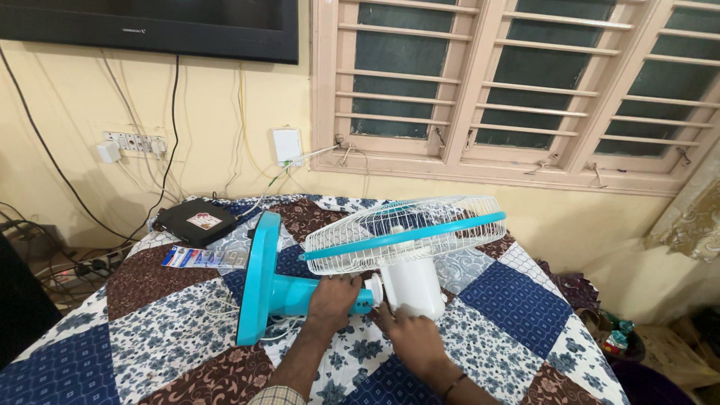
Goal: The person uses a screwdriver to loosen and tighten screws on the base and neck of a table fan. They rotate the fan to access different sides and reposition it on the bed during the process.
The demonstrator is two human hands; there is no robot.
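A cream wall (75, 97) carries a pink barred window (517, 82), a dark screen (150, 22) and hanging cables (174, 112). Below it a patchwork quilt (510, 300) covers the surface, with a black box (195, 220) and a leaflet (202, 257) near its far left edge. A table fan (375, 255) lies on its side mid-quilt: teal round base (259, 277) on edge, teal stem, white motor housing (412, 289), white wire cage (405, 232) with a teal band. The left hand (332, 296) is clamped around the stem; the right hand (412, 337) presses against the housing.
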